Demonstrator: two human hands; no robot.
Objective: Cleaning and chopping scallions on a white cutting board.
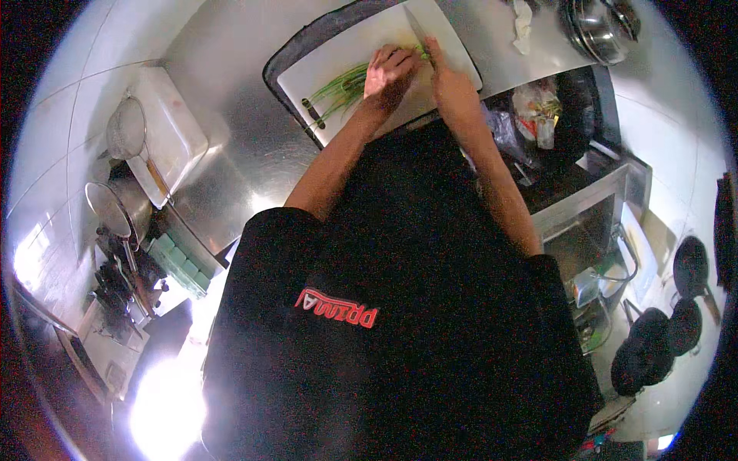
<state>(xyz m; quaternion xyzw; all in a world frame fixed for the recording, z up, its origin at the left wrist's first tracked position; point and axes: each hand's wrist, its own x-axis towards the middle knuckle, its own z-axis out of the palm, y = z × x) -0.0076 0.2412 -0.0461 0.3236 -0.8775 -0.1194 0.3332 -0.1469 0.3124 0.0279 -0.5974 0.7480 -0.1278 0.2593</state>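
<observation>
A white cutting board (403, 29) lies on the counter inside a dark tray or mat. My left hand (390, 78) presses a bunch of thin green stalks (340, 86), likely spring onions or chives, onto the board, fingers curled near their right end. My right hand (452, 86) grips a kitchen knife (415, 26) by its handle, which the hand mostly hides. The blade points toward the board's far edge, just right of my left fingertips. Small green cut bits (425, 53) lie between the knife and my left hand.
A white plastic bin (179, 127) and mesh strainers (127, 129) stand at the left. A green ice-cube-like tray (180, 265) is nearer me. A dark bin holding plastic bags (533, 109) is right of the board. Metal pots (599, 31) stand at far right; pans (643, 351) hang lower right.
</observation>
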